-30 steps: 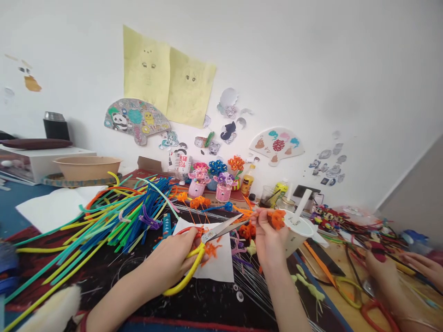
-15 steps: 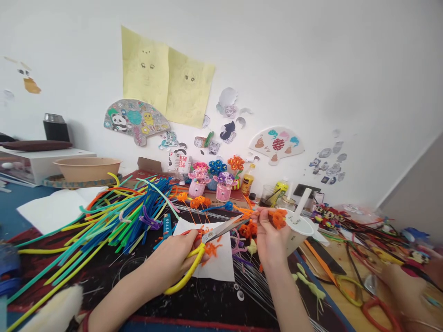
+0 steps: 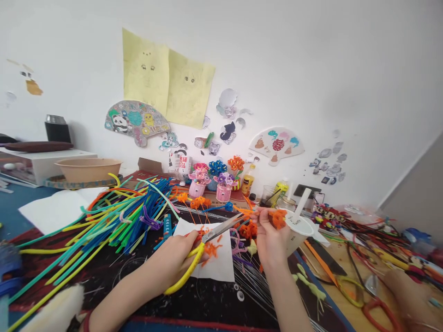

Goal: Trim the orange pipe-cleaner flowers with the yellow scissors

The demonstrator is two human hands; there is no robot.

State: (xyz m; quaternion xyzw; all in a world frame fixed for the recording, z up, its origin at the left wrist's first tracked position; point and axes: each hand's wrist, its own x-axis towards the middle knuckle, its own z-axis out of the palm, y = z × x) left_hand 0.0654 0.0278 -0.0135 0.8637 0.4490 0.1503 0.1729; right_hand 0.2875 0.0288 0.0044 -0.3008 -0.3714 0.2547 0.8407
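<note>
My left hand [image 3: 183,253] is closed around the yellow handle of a pair of scissors [image 3: 221,228]. Its blades point right, with their tips at an orange pipe cleaner [image 3: 246,211]. Thumb and fingers of my right hand [image 3: 272,237] pinch that pipe cleaner, and a curled orange pipe cleaner flower [image 3: 278,218] sticks out beside them. Below the blades, orange fuzz clippings [image 3: 211,250] lie on a sheet of white paper [image 3: 221,269]. More orange pipe cleaner flowers [image 3: 200,203] rest on the table behind.
A big bundle of coloured pipe cleaners [image 3: 131,221] spreads at left. Pots of pipe cleaner flowers [image 3: 224,192] stand against the wall. Near my right hand is a white cup [image 3: 300,226]. Another person's hand [image 3: 403,288] is at far right, near red-handled scissors [image 3: 380,313].
The scissor blades have come closer together at the orange pipe cleaner. My hands stay almost in place. At far right the other person's hand has shifted slightly.
</note>
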